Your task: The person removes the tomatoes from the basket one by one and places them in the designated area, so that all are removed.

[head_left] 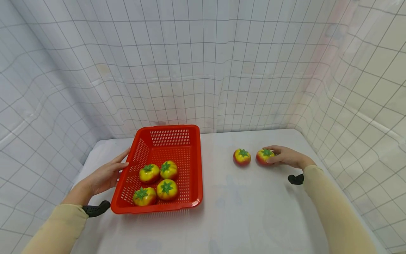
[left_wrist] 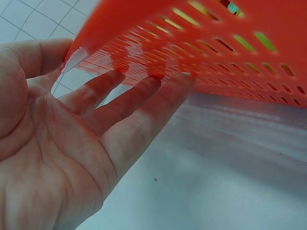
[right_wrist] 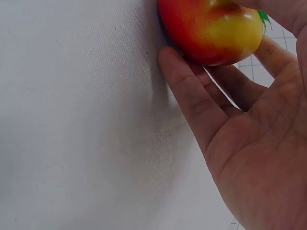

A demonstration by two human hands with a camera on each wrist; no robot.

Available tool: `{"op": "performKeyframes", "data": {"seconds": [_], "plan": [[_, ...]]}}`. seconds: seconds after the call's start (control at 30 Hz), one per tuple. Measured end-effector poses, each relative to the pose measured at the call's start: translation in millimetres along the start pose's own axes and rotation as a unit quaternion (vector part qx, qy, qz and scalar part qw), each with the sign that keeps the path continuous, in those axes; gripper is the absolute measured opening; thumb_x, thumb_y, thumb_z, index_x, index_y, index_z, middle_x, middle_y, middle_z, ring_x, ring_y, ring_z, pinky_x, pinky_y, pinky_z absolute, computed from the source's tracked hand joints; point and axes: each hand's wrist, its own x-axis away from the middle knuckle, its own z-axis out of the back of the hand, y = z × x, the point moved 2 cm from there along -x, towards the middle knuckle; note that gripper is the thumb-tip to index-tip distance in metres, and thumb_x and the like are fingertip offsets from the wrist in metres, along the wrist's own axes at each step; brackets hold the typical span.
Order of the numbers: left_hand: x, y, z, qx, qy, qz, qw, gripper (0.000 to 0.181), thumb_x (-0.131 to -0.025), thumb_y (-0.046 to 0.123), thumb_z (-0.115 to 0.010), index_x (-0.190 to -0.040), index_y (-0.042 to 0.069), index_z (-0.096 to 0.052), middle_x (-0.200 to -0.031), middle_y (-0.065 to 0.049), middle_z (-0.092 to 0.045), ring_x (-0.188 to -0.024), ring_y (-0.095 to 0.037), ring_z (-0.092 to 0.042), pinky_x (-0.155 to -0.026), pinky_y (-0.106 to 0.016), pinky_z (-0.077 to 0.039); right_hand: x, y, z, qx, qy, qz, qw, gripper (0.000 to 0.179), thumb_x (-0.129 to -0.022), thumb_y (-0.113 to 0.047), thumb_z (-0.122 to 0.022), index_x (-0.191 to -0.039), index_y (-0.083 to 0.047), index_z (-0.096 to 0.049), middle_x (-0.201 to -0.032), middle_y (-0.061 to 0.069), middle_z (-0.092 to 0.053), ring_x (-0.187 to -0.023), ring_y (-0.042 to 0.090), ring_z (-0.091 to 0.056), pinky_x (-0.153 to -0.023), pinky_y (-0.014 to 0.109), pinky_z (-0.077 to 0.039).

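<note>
My right hand point(head_left: 285, 157) holds a red-and-yellow tomato point(head_left: 264, 157) with a green star-shaped top, at the table's right side. In the right wrist view, the fingers point(right_wrist: 192, 91) curve around the underside of this tomato point(right_wrist: 211, 28), with the thumb side near its top. Another tomato point(head_left: 242, 157) sits just left of it on the table. On the left, my left hand point(head_left: 106, 176) touches the red plastic basket point(head_left: 197, 169) at its left side. Its fairly straight fingers point(left_wrist: 139, 129) rest against the slotted outer wall, the thumb at the rim.
Several similar tomatoes point(head_left: 167, 189) lie in the near part of the basket. White table cloth point(head_left: 241, 218) covers the surface. Gridded white curtains point(head_left: 209, 70) hang close behind the table and along both sides.
</note>
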Motion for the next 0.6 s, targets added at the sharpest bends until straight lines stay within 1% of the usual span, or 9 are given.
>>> {"op": "performKeyframes", "data": {"seconds": [0.27, 0.6], "plan": [[-0.7, -0.5, 0.2, -0.002, 0.002, 0.0, 1.0, 0.07, -0.112, 0.032, -0.04, -0.163, 0.04, 0.006, -0.169, -0.02, -0.005, -0.119, -0.019, -0.062, -0.097, -0.052, -0.053, -0.6, 3.1, 1.1, 0.004, 0.005, -0.002, 1.0, 0.076, -0.092, -0.032, -0.076, -0.157, -0.013, -0.04, -0.16, 0.023, -0.028, -0.133, 0.034, -0.046, -0.113, 0.051, -0.039], [-0.4, 0.4, -0.9, -0.008, 0.003, -0.001, 1.0, 0.069, -0.112, 0.032, -0.04, -0.164, 0.039, 0.004, -0.167, -0.022, -0.011, -0.12, -0.02, -0.062, -0.097, -0.051, -0.054, 1.2, 0.3, 0.8, 0.003, 0.003, -0.003, 1.0, 0.077, -0.092, -0.031, -0.077, -0.157, -0.014, -0.04, -0.16, 0.025, -0.027, -0.135, 0.036, -0.044, -0.111, 0.049, -0.043]]}}
